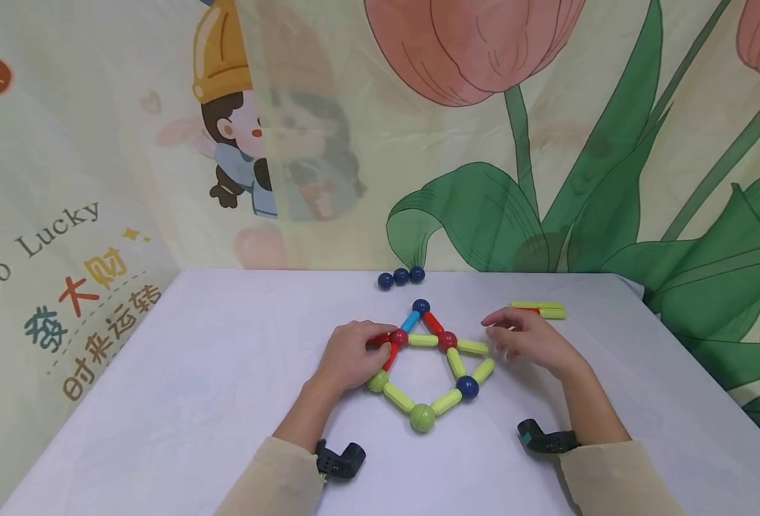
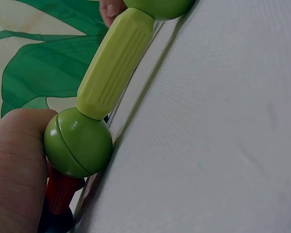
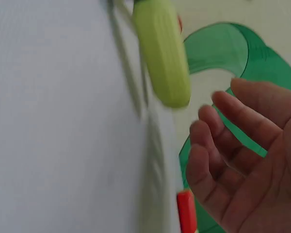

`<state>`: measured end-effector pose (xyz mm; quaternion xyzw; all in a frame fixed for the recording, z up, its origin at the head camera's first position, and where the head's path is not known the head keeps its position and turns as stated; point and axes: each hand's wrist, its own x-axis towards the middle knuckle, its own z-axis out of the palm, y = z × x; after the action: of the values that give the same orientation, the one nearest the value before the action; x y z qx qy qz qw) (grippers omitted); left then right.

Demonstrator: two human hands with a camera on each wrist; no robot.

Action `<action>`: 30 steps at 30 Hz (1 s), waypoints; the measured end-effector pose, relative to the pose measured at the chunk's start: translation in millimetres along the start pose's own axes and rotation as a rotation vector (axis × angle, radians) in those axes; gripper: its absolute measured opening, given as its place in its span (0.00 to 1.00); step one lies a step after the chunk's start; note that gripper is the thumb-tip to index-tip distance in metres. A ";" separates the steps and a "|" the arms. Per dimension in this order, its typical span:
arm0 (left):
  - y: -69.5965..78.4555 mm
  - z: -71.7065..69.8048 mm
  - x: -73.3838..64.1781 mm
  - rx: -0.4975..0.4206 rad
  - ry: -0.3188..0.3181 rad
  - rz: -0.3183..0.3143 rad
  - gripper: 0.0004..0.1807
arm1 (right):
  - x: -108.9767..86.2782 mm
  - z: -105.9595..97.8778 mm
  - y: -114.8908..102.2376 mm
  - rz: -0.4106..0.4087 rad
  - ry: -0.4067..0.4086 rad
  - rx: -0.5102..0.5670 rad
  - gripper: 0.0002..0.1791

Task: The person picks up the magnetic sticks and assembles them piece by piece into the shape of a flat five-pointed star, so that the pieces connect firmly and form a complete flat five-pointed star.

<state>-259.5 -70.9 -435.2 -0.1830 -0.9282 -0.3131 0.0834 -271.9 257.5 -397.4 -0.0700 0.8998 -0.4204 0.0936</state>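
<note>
A flat frame of magnetic rods and balls lies mid-table. My left hand (image 1: 348, 355) pinches a red rod (image 1: 378, 342) at the frame's left side, beside a red ball (image 1: 399, 337); fingers partly hide it. Close to the left thumb is a green ball (image 2: 78, 142) with a yellow-green rod (image 2: 116, 63) attached. My right hand (image 1: 535, 340) holds nothing, its fingers loosely bent. It hovers just right of a yellow-green rod (image 1: 472, 347) that sticks out from a second red ball (image 1: 447, 340). Below, another loose-ended rod (image 1: 483, 370) rises from a blue ball (image 1: 467, 388).
Several dark blue balls (image 1: 401, 276) sit in a row at the table's back edge. Behind the right hand lie yellow-green rods (image 1: 551, 313) with a red one (image 3: 186, 211). A printed curtain (image 1: 328, 143) hangs behind the white table (image 1: 225, 373).
</note>
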 end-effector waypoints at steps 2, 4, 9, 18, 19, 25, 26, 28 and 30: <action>-1.0 0.0 -0.7 -0.005 0.000 0.001 0.20 | 2.5 2.5 -9.5 -0.030 0.023 0.007 0.21; -1.7 0.4 -1.2 -0.014 0.001 -0.001 0.20 | 6.2 5.5 -19.0 -0.050 0.054 0.009 0.21; -1.6 0.6 -1.7 -0.023 0.007 -0.009 0.19 | 22.6 13.7 -44.3 -0.042 0.156 0.017 0.21; -2.6 -1.0 -1.8 -0.018 0.004 0.004 0.19 | 68.0 40.8 -67.7 0.043 0.283 0.119 0.23; -2.9 -1.4 -1.7 -0.014 0.004 0.003 0.19 | 74.0 44.5 -69.1 0.046 0.284 0.124 0.23; -2.9 -3.9 0.7 0.000 0.018 0.008 0.19 | 103.7 64.7 -75.7 0.023 0.316 0.140 0.21; -2.8 -3.9 1.1 -0.003 0.017 0.011 0.19 | 107.0 67.2 -75.9 0.024 0.331 0.142 0.21; -2.6 -3.5 1.0 -0.010 0.011 0.015 0.19 | 113.4 70.9 -75.0 0.035 0.360 0.143 0.20; -2.8 -3.1 0.0 -0.015 0.009 0.011 0.19 | 119.2 73.8 -74.1 0.050 0.372 0.129 0.21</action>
<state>-260.4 -74.9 -434.3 -0.1874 -0.9243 -0.3205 0.0880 -367.5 131.0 -399.8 0.0373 0.8742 -0.4804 -0.0597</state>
